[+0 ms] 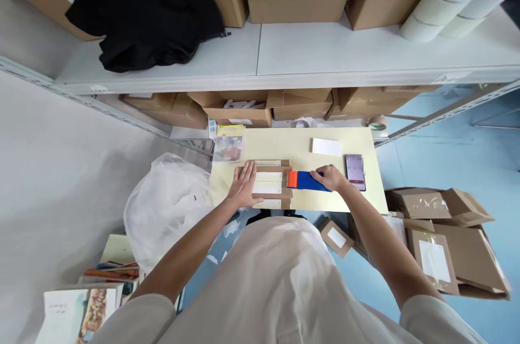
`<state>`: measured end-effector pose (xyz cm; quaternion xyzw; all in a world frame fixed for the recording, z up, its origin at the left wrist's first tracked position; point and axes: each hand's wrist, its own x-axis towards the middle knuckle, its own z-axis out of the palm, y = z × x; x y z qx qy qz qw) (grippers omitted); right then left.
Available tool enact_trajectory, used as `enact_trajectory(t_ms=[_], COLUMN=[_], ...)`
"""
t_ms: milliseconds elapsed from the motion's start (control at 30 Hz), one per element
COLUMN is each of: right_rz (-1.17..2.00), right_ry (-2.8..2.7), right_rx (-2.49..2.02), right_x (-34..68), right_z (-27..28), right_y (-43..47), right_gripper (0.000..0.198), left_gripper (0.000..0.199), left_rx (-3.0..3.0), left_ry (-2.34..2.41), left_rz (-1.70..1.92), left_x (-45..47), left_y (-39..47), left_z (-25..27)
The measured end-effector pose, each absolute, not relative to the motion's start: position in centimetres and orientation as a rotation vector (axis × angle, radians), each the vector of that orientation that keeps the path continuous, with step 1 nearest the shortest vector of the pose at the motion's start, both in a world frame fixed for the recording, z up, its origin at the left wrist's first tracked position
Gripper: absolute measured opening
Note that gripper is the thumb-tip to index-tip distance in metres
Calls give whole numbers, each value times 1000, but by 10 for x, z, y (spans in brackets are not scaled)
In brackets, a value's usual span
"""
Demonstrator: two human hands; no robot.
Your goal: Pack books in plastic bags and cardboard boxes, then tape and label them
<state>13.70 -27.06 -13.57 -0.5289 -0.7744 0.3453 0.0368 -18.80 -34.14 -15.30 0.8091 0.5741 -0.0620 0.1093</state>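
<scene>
Before the shelf (357, 57) stands a table (280, 143). Along its near edge lies cardboard (273, 196), the left hand (245, 186) spread flat on its left end. The right hand (330, 177) grips a blue tool (305, 180), its orange end at the cardboard's right edge. Right of that hand lies a phone (355, 170); farther back, a white block (326, 147).

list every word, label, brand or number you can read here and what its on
No text is clear enough to quote with certainty.
Phone: digits on the screen, perhaps starting "01", too small to be sure.
White strips on the cardboard under the left hand: tiny marks, unreadable.
Yellow-topped packet: print too small.
Shelf-edge label: blurred.
Open booklet at lower left: blurred.
</scene>
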Motion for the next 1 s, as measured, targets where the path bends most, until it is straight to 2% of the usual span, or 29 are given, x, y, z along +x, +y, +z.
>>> enact_trajectory(t_ms=[233,400,567,667,800,933,1000], right_rz=[1166,1342,1334,1220,910,831,821], right_ry=[-2294,-2218,-2298,-2432,-2505,-2606,-2627], right_rx=[-1593,-1525,-1626,-1835,-2146,-2084,-2071], right_x=[115,128,177,181,116,53,52], right_z=[-149,-163,-162,-151,-129,-119,-122], right_y=[-267,-271,-269,-269,-273,-284,-294], right_gripper=[51,54,56,59,51,30,27], left_gripper=[112,110,114,100,70,57,54], left_rx=[2435,2456,2444,2464,2482,2434,2394], left_ry=[1598,1589,1584,1518,1453,1526,1569], left_rz=[-199,-209,-230,-225,-255,-315,-315], left_x=[-111,-114,-116,-114,-110,-97,-90], left_y=[-333,-330,-329,-329,-331,-331,-331], left_z=[-160,-163,-163,-162,-156,-152,-151])
